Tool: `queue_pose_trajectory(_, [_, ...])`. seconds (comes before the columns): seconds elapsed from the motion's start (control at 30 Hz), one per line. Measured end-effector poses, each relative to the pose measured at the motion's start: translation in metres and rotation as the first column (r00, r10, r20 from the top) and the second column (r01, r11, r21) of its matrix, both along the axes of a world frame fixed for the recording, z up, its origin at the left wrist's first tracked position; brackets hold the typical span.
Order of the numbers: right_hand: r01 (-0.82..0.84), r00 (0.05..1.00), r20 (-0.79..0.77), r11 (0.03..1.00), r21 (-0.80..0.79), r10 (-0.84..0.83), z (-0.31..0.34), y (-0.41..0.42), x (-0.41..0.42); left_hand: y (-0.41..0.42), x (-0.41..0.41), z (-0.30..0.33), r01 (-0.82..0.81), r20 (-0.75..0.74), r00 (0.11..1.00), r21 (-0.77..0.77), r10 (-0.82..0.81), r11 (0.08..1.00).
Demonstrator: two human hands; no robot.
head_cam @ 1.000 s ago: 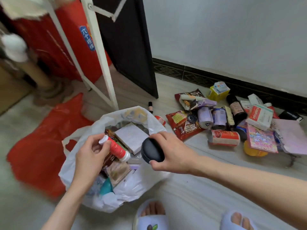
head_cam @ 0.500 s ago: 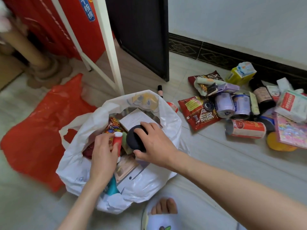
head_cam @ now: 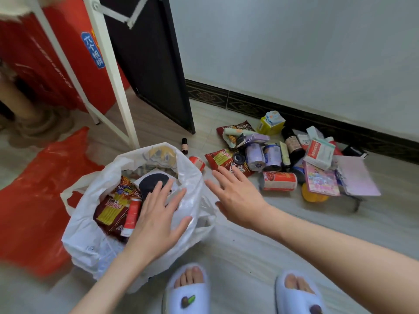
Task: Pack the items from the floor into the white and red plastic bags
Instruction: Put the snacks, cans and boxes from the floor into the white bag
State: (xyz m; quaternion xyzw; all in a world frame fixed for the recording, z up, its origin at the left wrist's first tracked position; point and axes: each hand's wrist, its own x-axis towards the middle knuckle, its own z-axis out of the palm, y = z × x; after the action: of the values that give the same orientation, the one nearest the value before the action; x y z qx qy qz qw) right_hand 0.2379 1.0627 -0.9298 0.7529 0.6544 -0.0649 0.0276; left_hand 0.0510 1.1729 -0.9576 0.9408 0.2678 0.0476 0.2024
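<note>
Crinkled white plastic bag (head_cam: 86,234) gapes open, stuffed with red snack packets, round black case (head_cam: 152,181). Left hand (head_cam: 156,223), right hand (head_cam: 238,196) spread flat, empty. Packet lettering unreadable.

Left hand (head_cam: 156,220) spread flat over an open white bag (head_cam: 90,241) of snacks; right hand (head_cam: 238,196) open, beside scattered items on the floor (head_cam: 249,245).

You see a black door (head_cam: 156,71), a white metal frame (head_cam: 111,71), a red carton (head_cam: 68,55) behind it, and white slippers (head_cam: 188,293).
</note>
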Motion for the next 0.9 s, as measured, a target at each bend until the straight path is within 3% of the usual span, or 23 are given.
queue_pose_trajectory(0.1, [0.042, 0.996, 0.075, 0.999, -0.029, -0.040, 0.018, -0.054, 0.019, -0.032, 0.025, 0.016, 0.083, 0.009, 0.997, 0.012, -0.083, 0.996])
queue_pose_trajectory(0.23, [0.229, 0.969, 0.104, 0.973, -0.039, -0.224, 0.030, -0.123, 0.057, -0.069, 0.071, 0.026, 0.192, -0.018, 0.981, 0.036, -0.192, 0.981])
queue_pose_trajectory(0.43, [0.542, 0.839, 0.083, 0.837, -0.067, -0.537, -0.004, -0.206, 0.109, -0.108, 0.139, -0.005, 0.288, -0.085, 0.954, -0.029, -0.289, 0.957])
queue_pose_trajectory(0.53, [0.700, 0.711, 0.000, 0.707, -0.103, -0.703, -0.047, -0.238, 0.127, -0.127, 0.165, -0.039, 0.324, -0.149, 0.933, -0.055, -0.329, 0.944])
queue_pose_trajectory(0.7, [0.914, 0.328, -0.245, 0.372, -0.162, -0.912, -0.104, -0.272, 0.154, -0.155, 0.204, -0.085, 0.403, -0.225, 0.881, -0.106, -0.417, 0.909])
queue_pose_trajectory(0.83, [0.940, 0.205, -0.297, 0.272, -0.204, -0.933, -0.130, -0.287, 0.192, -0.157, 0.256, -0.095, 0.450, -0.120, 0.881, -0.094, -0.458, 0.888])
queue_pose_trajectory(0.9, [0.965, 0.100, -0.372, 0.181, -0.190, -0.923, -0.141, -0.290, 0.215, -0.156, 0.286, -0.099, 0.445, -0.067, 0.890, -0.081, -0.450, 0.892])
